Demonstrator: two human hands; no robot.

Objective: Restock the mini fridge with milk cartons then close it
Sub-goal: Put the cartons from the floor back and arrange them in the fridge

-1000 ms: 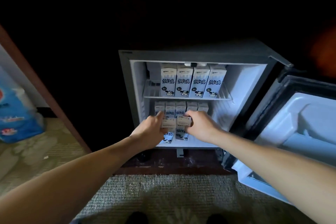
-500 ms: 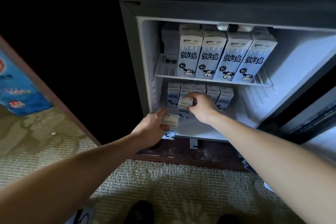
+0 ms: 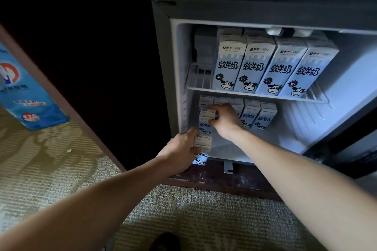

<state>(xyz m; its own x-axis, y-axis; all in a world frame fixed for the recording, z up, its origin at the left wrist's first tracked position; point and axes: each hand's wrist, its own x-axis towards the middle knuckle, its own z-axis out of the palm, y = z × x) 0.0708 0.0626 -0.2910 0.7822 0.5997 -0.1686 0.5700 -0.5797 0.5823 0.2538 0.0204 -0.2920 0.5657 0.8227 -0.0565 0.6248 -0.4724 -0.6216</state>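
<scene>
The mini fridge (image 3: 163,51) stands open in front of me. Several white-and-blue milk cartons with a cow print (image 3: 259,67) stand in a row on its wire upper shelf (image 3: 195,81). More small cartons (image 3: 263,116) line the back of the lower compartment. My right hand (image 3: 224,122) is inside the lower compartment, shut on a small milk carton (image 3: 206,117) at the left, just in front of the back row. My left hand (image 3: 179,151) grips another small carton (image 3: 202,142) at the fridge's front lower edge, near the left wall.
The fridge door (image 3: 355,149) hangs open at the far right, mostly out of frame. A blue printed package (image 3: 22,91) sits on the patterned carpet (image 3: 40,159) at the left, behind a wooden edge (image 3: 67,104). My shoe tip (image 3: 165,241) shows at the bottom.
The view has come much closer to the fridge. My right hand has pushed its carton deeper into the lower compartment, while my left hand with its carton stays at the front edge.
</scene>
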